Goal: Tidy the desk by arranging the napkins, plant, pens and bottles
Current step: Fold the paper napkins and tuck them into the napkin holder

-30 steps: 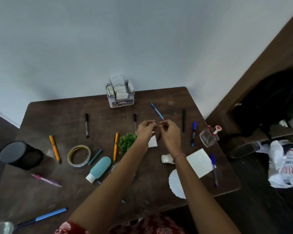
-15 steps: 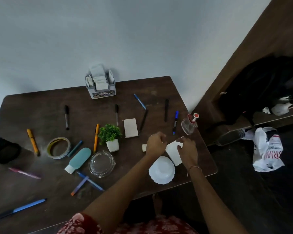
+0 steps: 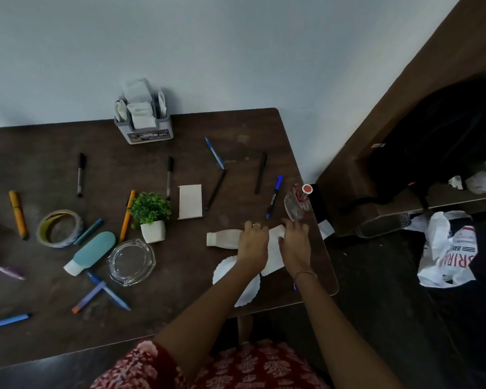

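Note:
My left hand (image 3: 252, 244) and my right hand (image 3: 294, 242) sit side by side on a white napkin (image 3: 274, 249) near the desk's right front corner, with fingers curled over its far edge. A small white bottle (image 3: 222, 238) lies on its side just left of my left hand. A folded napkin (image 3: 190, 201) lies flat beside the potted plant (image 3: 151, 216). The grey napkin holder (image 3: 142, 122) stands at the wall. A teal bottle (image 3: 92, 252) lies at the left. Several pens (image 3: 215, 189) are scattered over the desk (image 3: 54, 175).
A scalloped white paper plate (image 3: 230, 272) lies under my left wrist. A glass ashtray (image 3: 132, 261) and tape roll (image 3: 59, 228) sit left of centre. A clear perfume bottle (image 3: 298, 202) with a red cap stands at the right edge. A plastic bag (image 3: 446, 248) lies on the floor.
Both hands have moved from mid-desk to the right front corner and onto the larger napkin. The folded napkin now lies beside the plant. The view has turned right.

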